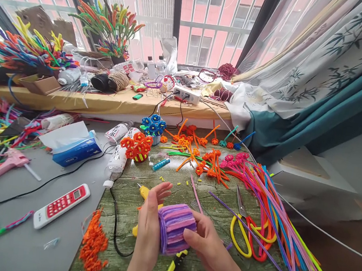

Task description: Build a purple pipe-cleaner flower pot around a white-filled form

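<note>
Both my hands hold a small purple-and-pink striped pot of wound pipe cleaners (175, 227) over the green mat (132, 199). My left hand (150, 223) cups its left side with fingers curled. My right hand (206, 237) grips its right side, fingers pressed on it. A yellow glue gun (144, 194) lies just behind the pot, and a yellow-and-black tool (171, 270) lies beneath my hands.
Yellow and red scissors (249, 237) and a fan of long pipe cleaners (277, 206) lie right. Orange and blue pipe-cleaner flower pots (139, 146) stand behind. A remote (62, 205), tissue pack (74, 148), pink glue gun (3, 164) and orange scraps (92, 244) lie left.
</note>
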`<state>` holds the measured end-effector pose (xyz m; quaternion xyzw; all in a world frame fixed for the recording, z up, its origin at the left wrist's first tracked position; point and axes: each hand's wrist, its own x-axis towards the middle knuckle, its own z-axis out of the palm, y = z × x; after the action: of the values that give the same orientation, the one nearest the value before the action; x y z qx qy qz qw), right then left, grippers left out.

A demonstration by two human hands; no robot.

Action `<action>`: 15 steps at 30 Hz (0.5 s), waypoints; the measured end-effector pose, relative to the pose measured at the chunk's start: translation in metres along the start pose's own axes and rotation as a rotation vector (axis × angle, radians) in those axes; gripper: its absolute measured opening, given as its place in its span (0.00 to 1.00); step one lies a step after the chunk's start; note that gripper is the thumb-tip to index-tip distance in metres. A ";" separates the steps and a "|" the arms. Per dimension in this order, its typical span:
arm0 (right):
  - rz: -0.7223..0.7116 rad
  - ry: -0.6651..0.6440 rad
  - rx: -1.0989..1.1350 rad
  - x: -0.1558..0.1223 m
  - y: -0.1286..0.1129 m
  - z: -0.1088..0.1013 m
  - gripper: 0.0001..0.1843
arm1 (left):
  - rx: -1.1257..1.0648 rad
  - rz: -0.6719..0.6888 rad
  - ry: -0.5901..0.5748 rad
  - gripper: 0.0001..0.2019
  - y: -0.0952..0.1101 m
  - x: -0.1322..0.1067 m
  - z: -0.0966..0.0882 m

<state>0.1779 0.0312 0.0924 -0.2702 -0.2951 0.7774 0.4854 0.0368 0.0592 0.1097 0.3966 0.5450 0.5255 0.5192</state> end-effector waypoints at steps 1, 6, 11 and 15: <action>-0.005 0.003 0.013 0.001 0.001 0.000 0.25 | 0.011 0.003 -0.003 0.36 -0.002 0.000 0.001; -0.032 0.051 0.120 0.003 0.012 -0.002 0.24 | 0.014 -0.016 -0.017 0.33 -0.003 0.008 -0.001; -0.067 0.076 0.231 0.000 0.011 -0.007 0.17 | 0.151 0.208 0.113 0.17 0.013 -0.002 -0.017; -0.067 0.069 0.265 -0.003 0.001 -0.008 0.15 | 0.314 0.454 -0.032 0.05 0.027 -0.015 -0.025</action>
<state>0.1845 0.0297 0.0867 -0.2203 -0.1819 0.7831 0.5525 0.0113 0.0439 0.1364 0.5925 0.5084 0.5313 0.3289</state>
